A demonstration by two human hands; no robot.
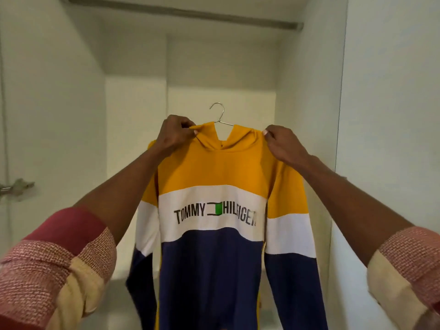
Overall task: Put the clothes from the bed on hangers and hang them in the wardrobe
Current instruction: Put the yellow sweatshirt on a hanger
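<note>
A yellow, white and navy hoodie (214,210) with black lettering across its white band hangs in front of me on a thin wire hanger (217,113). The hanger's hook pokes up out of the neck opening and is free in the air, well below the wardrobe rail (185,14). My left hand (173,135) pinches the hoodie at the left of the neck. My right hand (283,144) pinches it at the right shoulder. The hanger's arms are hidden inside the fabric.
The white wardrobe (133,110) stands open ahead, with its back panel and side walls bare. A door (392,103) edge frames the right side. A metal handle with a key (16,186) sticks out at the left edge.
</note>
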